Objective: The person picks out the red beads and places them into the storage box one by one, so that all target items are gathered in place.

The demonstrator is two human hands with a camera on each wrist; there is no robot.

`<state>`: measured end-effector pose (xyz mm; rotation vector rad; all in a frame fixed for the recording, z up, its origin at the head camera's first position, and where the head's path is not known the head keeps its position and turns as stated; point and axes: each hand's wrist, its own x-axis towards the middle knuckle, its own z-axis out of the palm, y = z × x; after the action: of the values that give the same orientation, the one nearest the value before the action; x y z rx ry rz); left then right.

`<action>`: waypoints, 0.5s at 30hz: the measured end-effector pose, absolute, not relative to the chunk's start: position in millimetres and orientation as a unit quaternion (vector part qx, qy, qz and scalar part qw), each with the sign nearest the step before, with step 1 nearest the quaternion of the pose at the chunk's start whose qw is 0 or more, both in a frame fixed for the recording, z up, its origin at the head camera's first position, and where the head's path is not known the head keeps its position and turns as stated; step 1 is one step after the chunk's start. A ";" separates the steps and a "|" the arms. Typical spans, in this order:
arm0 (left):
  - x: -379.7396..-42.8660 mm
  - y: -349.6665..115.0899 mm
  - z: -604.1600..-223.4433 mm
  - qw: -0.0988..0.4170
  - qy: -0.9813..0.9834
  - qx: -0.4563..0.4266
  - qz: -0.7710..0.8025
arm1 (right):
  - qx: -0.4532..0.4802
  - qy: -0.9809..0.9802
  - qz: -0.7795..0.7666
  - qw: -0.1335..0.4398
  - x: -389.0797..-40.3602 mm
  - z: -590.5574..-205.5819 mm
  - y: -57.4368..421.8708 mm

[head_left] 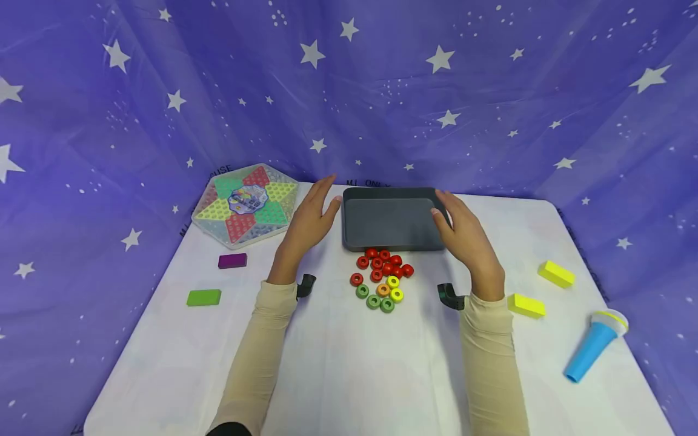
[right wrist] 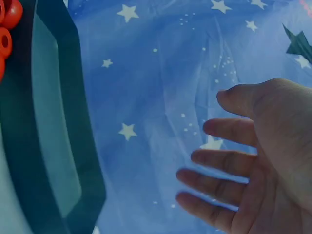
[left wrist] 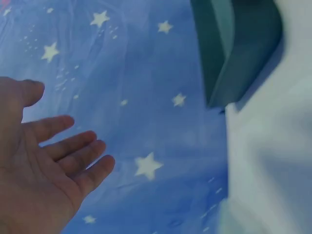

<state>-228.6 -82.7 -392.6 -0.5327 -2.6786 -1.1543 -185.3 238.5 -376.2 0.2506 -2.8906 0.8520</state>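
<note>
A dark grey rectangular tray (head_left: 392,221) lies at the back middle of the white table. My left hand (head_left: 312,221) is beside its left end with the fingers extended, holding nothing. At the tray's right end is my right hand (head_left: 462,233), its fingers straight and its palm turned inward; it too holds nothing. Whether either hand touches the tray I cannot tell from the head view. In front of the tray lies a cluster of small rings: red rings (head_left: 376,263), yellow rings (head_left: 396,295), an orange ring (head_left: 383,290) and green rings (head_left: 373,301).
A hexagonal board game (head_left: 248,206) lies at the back left. Nearer are a purple block (head_left: 232,261) and a green block (head_left: 204,297). On the right are two yellow blocks (head_left: 526,306) and a blue toy microphone (head_left: 591,350). Behind the table hangs a purple star-patterned cloth (head_left: 382,79).
</note>
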 end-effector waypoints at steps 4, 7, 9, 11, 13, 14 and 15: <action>-238.0 -73.5 -407.5 0.062 -0.873 -0.163 -0.455 | 0.090 -0.938 0.323 0.086 -184.3 -382.8 237.1; -242.2 -66.8 -420.2 0.028 -0.854 -0.141 -0.501 | 0.094 -0.929 0.347 0.091 -179.0 -388.9 237.0; -243.6 -62.8 -427.0 -0.006 -0.838 -0.118 -0.533 | 0.092 -0.925 0.357 0.091 -174.1 -393.2 238.3; -245.4 -59.8 -432.5 -0.039 -0.819 -0.094 -0.564 | 0.088 -0.922 0.367 0.088 -169.5 -397.4 240.6; -248.5 -57.7 -437.7 -0.063 -0.799 -0.068 -0.594 | 0.081 -0.919 0.377 0.076 -165.8 -402.3 243.2; -250.0 -56.8 -440.4 -0.071 -0.790 -0.055 -0.607 | 0.076 -0.916 0.387 0.068 -164.1 -405.1 244.6; -251.1 -56.1 -442.5 -0.076 -0.779 -0.043 -0.621 | 0.070 -0.913 0.399 0.057 -162.5 -408.3 246.0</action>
<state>-251.1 -56.1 -442.5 -0.1410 -2.5741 -2.0497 -162.5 246.0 -408.3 0.2136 -2.7670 1.2090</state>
